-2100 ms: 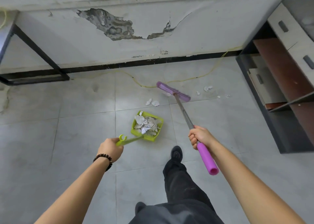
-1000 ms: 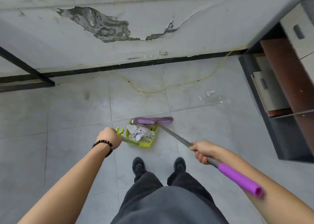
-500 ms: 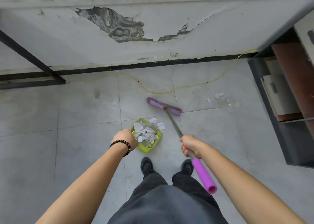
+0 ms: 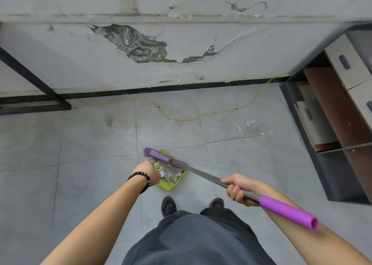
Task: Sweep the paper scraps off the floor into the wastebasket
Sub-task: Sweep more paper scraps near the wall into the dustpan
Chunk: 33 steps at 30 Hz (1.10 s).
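A lime-green dustpan (image 4: 171, 183) lies on the grey floor just ahead of my shoes, filled with crumpled white paper scraps (image 4: 171, 173). My left hand (image 4: 148, 173) is shut on the dustpan's handle. My right hand (image 4: 237, 188) grips the metal shaft of a purple broom, whose purple head (image 4: 161, 157) lies across the far rim of the dustpan, over the scraps. More small paper scraps (image 4: 250, 122) lie on the floor further off to the right, near the shelf. No wastebasket is in view.
A dark shelf unit (image 4: 342, 128) with boxes stands at the right. A black metal frame (image 4: 34, 91) stands at the left by the wall. A thin yellow cable (image 4: 185, 119) trails along the floor below the peeling wall (image 4: 141, 47).
The broom head has swept back from the floor beyond the dustpan onto its far rim, pushing the two loose scraps in. My right hand swung out to the right.
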Tool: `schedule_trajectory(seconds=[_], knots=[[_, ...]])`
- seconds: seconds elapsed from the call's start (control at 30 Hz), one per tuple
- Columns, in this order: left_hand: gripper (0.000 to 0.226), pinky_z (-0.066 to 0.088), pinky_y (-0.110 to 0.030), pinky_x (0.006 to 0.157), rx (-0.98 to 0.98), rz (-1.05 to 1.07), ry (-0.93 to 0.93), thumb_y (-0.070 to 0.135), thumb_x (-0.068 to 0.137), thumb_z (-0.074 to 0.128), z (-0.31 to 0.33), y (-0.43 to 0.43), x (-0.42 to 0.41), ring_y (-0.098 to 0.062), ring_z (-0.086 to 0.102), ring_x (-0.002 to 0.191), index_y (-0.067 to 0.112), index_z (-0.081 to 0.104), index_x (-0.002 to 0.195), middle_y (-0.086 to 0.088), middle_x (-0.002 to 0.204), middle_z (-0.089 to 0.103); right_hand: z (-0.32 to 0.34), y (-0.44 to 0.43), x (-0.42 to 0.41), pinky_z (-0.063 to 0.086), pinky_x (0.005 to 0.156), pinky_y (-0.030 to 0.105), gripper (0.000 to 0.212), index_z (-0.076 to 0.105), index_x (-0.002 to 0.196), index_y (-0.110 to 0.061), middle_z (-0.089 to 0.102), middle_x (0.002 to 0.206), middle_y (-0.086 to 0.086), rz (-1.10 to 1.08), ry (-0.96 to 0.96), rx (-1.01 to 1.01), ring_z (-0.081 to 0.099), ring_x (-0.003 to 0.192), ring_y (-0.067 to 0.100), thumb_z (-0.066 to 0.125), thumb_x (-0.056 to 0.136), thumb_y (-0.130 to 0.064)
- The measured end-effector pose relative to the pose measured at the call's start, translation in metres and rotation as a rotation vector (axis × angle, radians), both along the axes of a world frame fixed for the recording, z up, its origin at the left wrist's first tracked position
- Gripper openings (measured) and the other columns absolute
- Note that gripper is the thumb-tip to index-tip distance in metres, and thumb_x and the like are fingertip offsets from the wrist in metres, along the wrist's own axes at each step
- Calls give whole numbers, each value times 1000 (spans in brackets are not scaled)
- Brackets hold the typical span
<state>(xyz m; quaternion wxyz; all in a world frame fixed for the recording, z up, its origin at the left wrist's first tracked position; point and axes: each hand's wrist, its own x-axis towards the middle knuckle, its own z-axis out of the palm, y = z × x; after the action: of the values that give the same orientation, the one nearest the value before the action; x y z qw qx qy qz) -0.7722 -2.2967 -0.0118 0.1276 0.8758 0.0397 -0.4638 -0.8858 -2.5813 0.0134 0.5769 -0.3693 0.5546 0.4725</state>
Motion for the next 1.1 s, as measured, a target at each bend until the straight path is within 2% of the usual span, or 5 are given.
schedule_trajectory(seconds=[0.2, 0.53, 0.7, 0.83, 1.1], knots=[[7, 30, -21, 49, -91, -15, 8, 10, 82, 46, 6, -28, 15, -20, 37, 49, 7, 50, 78, -5, 59, 43, 16, -29, -5, 24, 23, 12, 25, 45, 85, -13, 31, 51, -6, -223, -104, -57, 29, 27, 2, 44, 102, -31], [21, 28, -20, 48, -160, -70, -26, 7, 78, 45, -6, -138, 49, -22, 36, 50, 9, 61, 91, -3, 61, 43, 6, -108, -14, 22, 25, 10, 37, 37, 68, -17, 29, 44, -6, -465, -206, -228, 28, 25, 3, 43, 102, -29], [42, 29, -19, 48, -198, -65, -27, 9, 82, 48, -14, -228, 82, -26, 53, 60, 18, 61, 121, -18, 98, 70, -7, -182, 4, 22, 30, 8, 23, 41, 77, -21, 30, 50, -3, -390, -245, -398, 27, 25, 4, 40, 100, -17], [27, 25, -17, 45, -167, -109, -13, 4, 83, 46, -9, -307, 108, -19, 32, 45, 16, 66, 96, -1, 53, 40, -31, -254, 15, 27, 33, 12, 17, 47, 82, -17, 36, 47, 0, -386, -279, -513, 31, 28, 8, 39, 96, -11], [30, 27, -15, 42, -75, -104, -25, 5, 81, 52, -30, -413, 141, -19, 36, 43, 14, 68, 104, 0, 54, 43, -63, -414, 57, 33, 34, 18, 16, 48, 83, -11, 44, 51, 9, -431, -285, -679, 38, 38, 17, 38, 95, -9]])
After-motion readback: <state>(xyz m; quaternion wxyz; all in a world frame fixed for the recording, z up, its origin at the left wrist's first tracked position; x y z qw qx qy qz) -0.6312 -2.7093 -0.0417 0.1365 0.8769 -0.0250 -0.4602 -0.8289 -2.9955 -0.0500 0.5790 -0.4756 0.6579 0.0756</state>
